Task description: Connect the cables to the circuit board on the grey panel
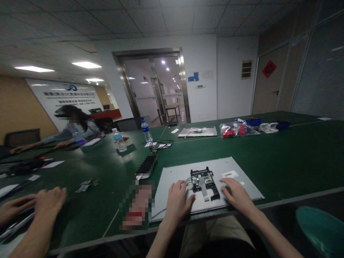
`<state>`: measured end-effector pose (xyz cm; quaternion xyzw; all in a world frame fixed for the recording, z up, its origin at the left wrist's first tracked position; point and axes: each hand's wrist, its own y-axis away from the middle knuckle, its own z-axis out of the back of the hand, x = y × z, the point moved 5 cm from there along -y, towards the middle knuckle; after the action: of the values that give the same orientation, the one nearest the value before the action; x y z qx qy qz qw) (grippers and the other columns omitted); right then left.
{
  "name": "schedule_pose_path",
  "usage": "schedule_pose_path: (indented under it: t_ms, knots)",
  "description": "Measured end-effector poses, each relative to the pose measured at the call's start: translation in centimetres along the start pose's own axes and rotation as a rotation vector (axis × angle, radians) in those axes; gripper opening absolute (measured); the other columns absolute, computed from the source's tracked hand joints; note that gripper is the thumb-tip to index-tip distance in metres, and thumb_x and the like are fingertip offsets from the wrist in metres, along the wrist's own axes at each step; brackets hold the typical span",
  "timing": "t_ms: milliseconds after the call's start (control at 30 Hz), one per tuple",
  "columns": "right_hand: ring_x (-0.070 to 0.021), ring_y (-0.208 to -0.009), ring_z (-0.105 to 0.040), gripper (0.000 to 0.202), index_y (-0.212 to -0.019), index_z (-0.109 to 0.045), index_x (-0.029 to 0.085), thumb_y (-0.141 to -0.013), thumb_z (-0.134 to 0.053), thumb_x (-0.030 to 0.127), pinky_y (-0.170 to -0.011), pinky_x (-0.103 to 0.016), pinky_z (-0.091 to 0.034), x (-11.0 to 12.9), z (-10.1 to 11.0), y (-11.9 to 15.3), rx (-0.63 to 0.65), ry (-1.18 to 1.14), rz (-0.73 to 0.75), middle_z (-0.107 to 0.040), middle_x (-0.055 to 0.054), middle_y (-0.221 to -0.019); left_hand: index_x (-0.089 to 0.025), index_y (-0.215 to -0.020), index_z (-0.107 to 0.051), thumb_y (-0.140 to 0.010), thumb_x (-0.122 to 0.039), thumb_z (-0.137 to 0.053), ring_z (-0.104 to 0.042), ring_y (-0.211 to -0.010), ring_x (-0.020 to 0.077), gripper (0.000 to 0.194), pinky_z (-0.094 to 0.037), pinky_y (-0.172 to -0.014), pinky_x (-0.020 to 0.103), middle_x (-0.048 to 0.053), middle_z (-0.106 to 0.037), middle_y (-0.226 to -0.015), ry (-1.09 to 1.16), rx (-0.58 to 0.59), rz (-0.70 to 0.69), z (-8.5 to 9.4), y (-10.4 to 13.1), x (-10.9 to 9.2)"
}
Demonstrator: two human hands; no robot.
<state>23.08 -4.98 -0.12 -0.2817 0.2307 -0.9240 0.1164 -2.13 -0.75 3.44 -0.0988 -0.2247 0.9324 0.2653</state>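
A black plastic frame carrying a small circuit board lies on a flat silver-grey panel at the table's near edge. From the board a pale ribbon cable runs toward me. My left hand rests on the panel left of the frame, thumb and fingers apart, close to thin grey wires at the board's side. On the other side, my right hand lies open with its fingertips near the frame's right edge and a white label. Neither hand grips anything that I can see.
A co-worker's hands are at the left, by a blurred metallic thing. Near the panel lie a blurred-out phone-like object, cables and water bottles. Farther back are another panel and plastic bags with red parts.
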Motion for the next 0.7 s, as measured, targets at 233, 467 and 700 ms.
schedule_pose_path:
  t_ms: [233,467,700]
  knots:
    - [-0.0197,-0.111,-0.058,0.018,-0.108,-0.065,0.022,-0.093,-0.056,0.025,-0.099,-0.034,-0.041,7.1,-3.3,-6.3,0.084,-0.048,0.146,-0.068,-0.005,-0.112,-0.018,-0.108,-0.064,-0.088,-0.031,-0.061,-0.052,-0.121,0.0321,0.025,-0.035,-0.107,0.053,0.013,-0.060,-0.125,-0.007,0.007,0.014,-0.5,0.8,0.2]
    - [-0.0210,-0.102,-0.062,0.021,-0.107,-0.064,0.016,-0.096,-0.060,0.034,-0.094,-0.045,-0.048,7.8,-7.5,-9.9,0.210,0.023,0.179,-0.065,-0.006,-0.110,-0.018,-0.107,-0.065,-0.090,-0.031,-0.057,-0.051,-0.122,0.0323,0.022,-0.035,-0.108,0.052,0.014,-0.060,-0.125,-0.018,0.022,0.003,-0.6,1.0,0.4]
    - [-0.0217,-0.105,-0.062,0.026,-0.114,-0.062,0.016,-0.096,-0.060,0.035,-0.092,-0.045,-0.051,7.6,-8.0,-9.7,0.272,0.086,0.207,-0.062,-0.007,-0.118,-0.020,-0.108,-0.066,-0.091,-0.030,-0.057,-0.051,-0.122,0.0323,0.022,-0.035,-0.108,0.053,0.013,-0.059,-0.126,0.000,0.026,0.009,-0.7,1.2,0.5]
